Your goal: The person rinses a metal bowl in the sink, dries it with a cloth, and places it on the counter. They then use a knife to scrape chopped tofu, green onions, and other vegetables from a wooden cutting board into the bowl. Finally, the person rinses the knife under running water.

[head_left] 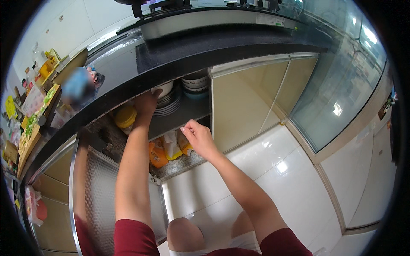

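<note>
dark countertop (pixel 239 56) over an open cabinet (pixel 104 138): i log the left hand (pixel 147 102) at a white bowl (pixel 166 89) above stacked plates (pixel 168 108) on the upper shelf (pixel 171 123), its fingers partly hidden so i cannot tell its grip, and the right hand (pixel 198 135) loosely curled near bagged goods (pixel 158 153) below.

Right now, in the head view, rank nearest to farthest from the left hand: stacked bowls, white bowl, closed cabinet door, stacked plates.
1. White bowl, right by the left hand
2. Stacked plates, just right of that hand
3. Stacked bowls, farther right
4. Closed cabinet door, rightmost
</note>
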`<state>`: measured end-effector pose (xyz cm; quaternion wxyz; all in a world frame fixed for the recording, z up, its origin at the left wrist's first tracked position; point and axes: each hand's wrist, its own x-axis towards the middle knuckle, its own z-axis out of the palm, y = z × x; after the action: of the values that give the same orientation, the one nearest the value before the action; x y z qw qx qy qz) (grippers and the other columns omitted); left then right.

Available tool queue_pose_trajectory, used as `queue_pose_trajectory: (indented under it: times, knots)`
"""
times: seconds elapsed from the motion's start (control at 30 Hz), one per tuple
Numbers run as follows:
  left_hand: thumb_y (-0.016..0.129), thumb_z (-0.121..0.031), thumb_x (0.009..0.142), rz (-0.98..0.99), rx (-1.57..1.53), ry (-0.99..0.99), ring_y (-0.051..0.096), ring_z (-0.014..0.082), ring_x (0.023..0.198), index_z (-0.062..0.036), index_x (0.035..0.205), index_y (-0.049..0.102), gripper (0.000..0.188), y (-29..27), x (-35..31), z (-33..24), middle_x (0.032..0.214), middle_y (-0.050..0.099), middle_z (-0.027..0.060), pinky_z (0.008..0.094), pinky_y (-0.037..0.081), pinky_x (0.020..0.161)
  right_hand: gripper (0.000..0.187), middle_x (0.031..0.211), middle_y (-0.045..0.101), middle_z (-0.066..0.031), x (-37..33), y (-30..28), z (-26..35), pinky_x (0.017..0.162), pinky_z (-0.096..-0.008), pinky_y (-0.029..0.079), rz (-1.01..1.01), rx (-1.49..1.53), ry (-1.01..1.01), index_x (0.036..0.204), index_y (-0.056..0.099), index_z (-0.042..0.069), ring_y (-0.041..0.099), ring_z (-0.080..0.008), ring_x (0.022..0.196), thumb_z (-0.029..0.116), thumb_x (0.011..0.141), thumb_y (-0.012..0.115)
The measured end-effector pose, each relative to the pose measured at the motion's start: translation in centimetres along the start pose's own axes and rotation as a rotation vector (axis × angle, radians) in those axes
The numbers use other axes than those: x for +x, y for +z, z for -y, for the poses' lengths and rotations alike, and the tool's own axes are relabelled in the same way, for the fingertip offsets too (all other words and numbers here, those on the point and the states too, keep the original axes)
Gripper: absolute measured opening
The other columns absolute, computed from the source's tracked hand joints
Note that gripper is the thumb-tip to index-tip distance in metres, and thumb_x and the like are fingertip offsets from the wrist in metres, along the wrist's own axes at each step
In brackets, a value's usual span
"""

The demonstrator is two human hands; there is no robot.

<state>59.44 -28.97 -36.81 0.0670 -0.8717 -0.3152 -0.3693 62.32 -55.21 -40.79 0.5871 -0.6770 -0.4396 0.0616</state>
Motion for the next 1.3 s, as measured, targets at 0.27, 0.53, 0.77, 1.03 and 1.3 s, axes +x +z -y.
queue_pose_trajectory:
  times: [0.27, 0.53, 0.77, 1.03, 1.3]
  knots:
    - [0.067, -0.037, 0.085, -0.207, -0.204, -0.029, 0.051, 0.0399, 0.115, -0.0018, 0.118, 0.060, 0.049, -3.1, -0.6, 0.4, 0.121, 0.059, 0.0212, 0.0447, 0.037, 0.099, 0.024, 0.086, 0.066, -0.0209, 7.6, 1.5, -0.8, 0.072, -0.0467, 0.050, 0.000, -0.409, -0.151, 0.105, 0.061, 0.005, 0.062, -0.0411, 0.084, 0.017, 0.084, 0.060]
    - [0.066, -0.036, 0.086, -0.260, -0.299, -0.043, 0.051, 0.0408, 0.114, -0.0004, 0.118, 0.059, 0.048, -5.5, -2.1, 0.4, 0.120, 0.058, 0.0214, 0.0454, 0.038, 0.098, 0.047, 0.106, 0.062, -0.0271, 14.0, 5.1, -2.6, 0.085, -0.0469, 0.050, 0.209, -0.552, -0.022, 0.130, 0.045, 0.006, 0.060, -0.0421, 0.099, 0.021, 0.087, 0.058]
    - [0.066, -0.032, 0.087, -0.257, -0.320, 0.002, 0.051, 0.0397, 0.115, -0.0007, 0.118, 0.059, 0.045, -5.4, -1.8, 0.2, 0.118, 0.059, 0.0212, 0.0450, 0.037, 0.098, 0.031, 0.077, 0.064, -0.0228, 16.4, 9.4, -9.6, 0.064, -0.0422, 0.052, -0.325, -0.471, -0.056, 0.104, 0.057, 0.000, 0.064, -0.0352, 0.071, 0.026, 0.087, 0.059]
    - [0.069, -0.032, 0.084, -0.153, -0.315, -0.062, 0.052, 0.0411, 0.113, 0.0010, 0.117, 0.057, 0.048, -4.7, -2.5, -0.3, 0.118, 0.058, 0.0237, 0.0451, 0.038, 0.097, 0.028, 0.108, 0.058, -0.0191, 18.1, 8.1, -7.3, 0.085, -0.0430, 0.044, -0.108, -0.151, 0.069, 0.106, 0.060, 0.002, 0.054, -0.0336, 0.099, 0.020, 0.088, 0.049]
    - [0.071, -0.036, 0.079, 0.047, -0.348, -0.045, 0.053, 0.0404, 0.112, -0.0014, 0.121, 0.057, 0.056, -0.6, -1.8, 0.6, 0.120, 0.057, 0.0233, 0.0464, 0.040, 0.096, 0.031, 0.116, 0.060, -0.0211, 19.8, 8.2, -7.0, 0.091, -0.0428, 0.047, -0.098, -0.200, 0.223, 0.112, 0.061, 0.003, 0.058, -0.0326, 0.109, 0.017, 0.089, 0.045]
